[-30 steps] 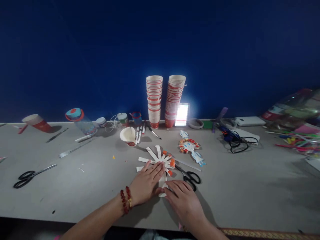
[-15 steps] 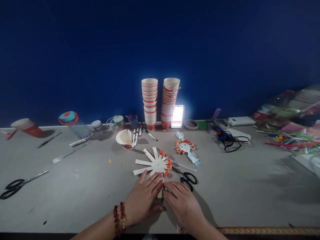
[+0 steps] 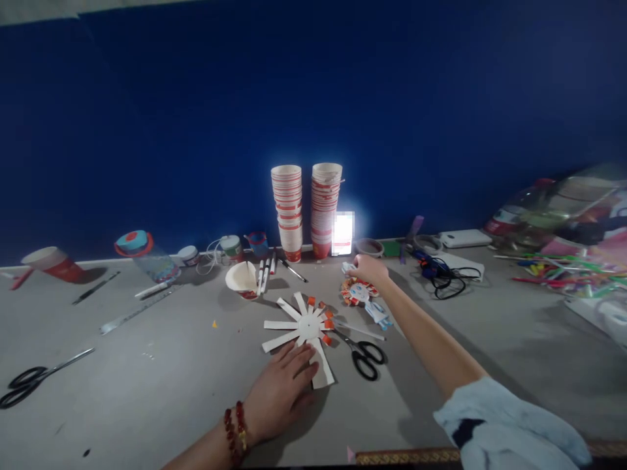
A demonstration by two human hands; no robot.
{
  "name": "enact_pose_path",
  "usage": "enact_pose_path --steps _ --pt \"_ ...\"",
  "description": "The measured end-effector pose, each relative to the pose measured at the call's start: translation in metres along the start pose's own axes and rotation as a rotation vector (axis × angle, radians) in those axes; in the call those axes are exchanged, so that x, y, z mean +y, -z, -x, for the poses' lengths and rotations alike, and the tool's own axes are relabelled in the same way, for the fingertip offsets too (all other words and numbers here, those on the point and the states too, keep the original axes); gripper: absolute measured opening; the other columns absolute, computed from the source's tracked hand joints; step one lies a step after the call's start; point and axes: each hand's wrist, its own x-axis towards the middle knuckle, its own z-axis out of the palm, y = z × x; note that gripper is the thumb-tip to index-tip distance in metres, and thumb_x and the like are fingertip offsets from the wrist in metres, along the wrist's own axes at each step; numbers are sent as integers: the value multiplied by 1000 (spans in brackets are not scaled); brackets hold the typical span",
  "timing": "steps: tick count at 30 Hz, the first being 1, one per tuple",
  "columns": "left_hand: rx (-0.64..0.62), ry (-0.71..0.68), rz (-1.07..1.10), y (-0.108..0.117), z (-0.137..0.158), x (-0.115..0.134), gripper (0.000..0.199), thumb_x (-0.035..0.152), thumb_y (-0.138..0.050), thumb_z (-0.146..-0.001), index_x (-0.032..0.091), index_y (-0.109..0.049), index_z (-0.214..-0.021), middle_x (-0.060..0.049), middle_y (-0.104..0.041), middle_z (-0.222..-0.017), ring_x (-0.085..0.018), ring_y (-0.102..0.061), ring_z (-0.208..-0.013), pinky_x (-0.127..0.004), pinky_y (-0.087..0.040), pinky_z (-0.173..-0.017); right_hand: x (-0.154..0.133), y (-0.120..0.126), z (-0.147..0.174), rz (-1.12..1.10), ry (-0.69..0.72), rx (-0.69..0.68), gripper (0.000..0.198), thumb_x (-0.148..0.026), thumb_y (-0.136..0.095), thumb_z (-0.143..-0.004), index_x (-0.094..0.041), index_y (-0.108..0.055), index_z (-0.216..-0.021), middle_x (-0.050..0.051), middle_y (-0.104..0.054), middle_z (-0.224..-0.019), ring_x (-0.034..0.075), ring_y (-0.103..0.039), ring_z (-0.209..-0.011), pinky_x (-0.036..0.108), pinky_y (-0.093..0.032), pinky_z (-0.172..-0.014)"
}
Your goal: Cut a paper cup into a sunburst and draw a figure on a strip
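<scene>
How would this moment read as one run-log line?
left hand: over cut paper | right hand: at small paper figure, grip unclear

Matt paper was shown by the cut-out rosette (image 3: 307, 324), smooth paper by the cup stacks (image 3: 289, 222) along the matt desk's (image 3: 181, 378) back edge. Shiny metal blades (image 3: 71, 361) and plastic handles (image 3: 41, 377) were seen on the leftmost scissors (image 3: 48, 373), and matt cloth on the sleeve (image 3: 512, 418) above the front edge.
</scene>
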Motion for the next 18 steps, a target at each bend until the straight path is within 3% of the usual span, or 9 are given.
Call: enact_pose_path --steps 3,6,8,11,13,15,18 --pt "-2 -27 5 1 3 -7 39 24 -54 -93 22 -53 -132 -9 -50 -145 -23 -42 -138 -48 -28 -119 1 -7 -11 -69 -24 -16 21 -26 -78 -63 -13 -70 -78 11 -73 -81 24 -66 -76 27 -41 -63" --pt "22 -27 4 0 3 -11 35 23 -53 -94 23 -56 -129 -9 -52 -142 -23 -45 -135 -48 -30 -117 0 4 -9 -168 -36 47 14 -27 -70 -72 -14 -69 -75 10 -71 -77 22 -65 -74 27 -42 -62" --pt "45 -17 -6 -1 3 -11 35 22 -54 -94 23 -56 -129 -9 -54 -140 -23 -46 -133 -47 -33 -116 -4 15 8 -256 -20 115 20 -32 -61 -82 -14 -68 -90 9 -71 -82 20 -65 -73 26 -44 -61" --pt "59 -17 -17 -1 3 -9 35 22 -57 -92 25 -57 -127 -7 -55 -137 -25 -44 -133 -48 -34 -115 -16 16 66 -426 59 112 37 -39 -58 -85 -17 -58 -114 3 -66 -81 15 -62 -62 24 -46 -54" --pt "56 -14 -7 0 2 -7 34 21 -59 -91 25 -58 -124 -6 -56 -136 -25 -45 -131 -50 -33 -115 -26 1 118 -779 185 -141 43 -41 -64 -81 -20 -55 -117 -2 -61 -75 14 -60 -55 23 -45 -47" --pt "53 -1 22 4 1 -6 30 21 -58 -91 25 -60 -120 -6 -58 -133 -24 -49 -128 -50 -33 -114 -34 -21 166 -881 203 -429 38 -36 -65 -80 -22 -55 -114 -5 -57 -70 14 -61 -52 22 -44 -44" --pt "53 0 82 9 0 -6 27 21 -56 -91 23 -62 -117 -7 -59 -133 -24 -50 -126 -51 -32 -115 -41 -51 204 -804 209 -460 21 -21 -62 -80 -22 -55 -99 -7 -55 -64 13 -60 -52 22 -46 -49"
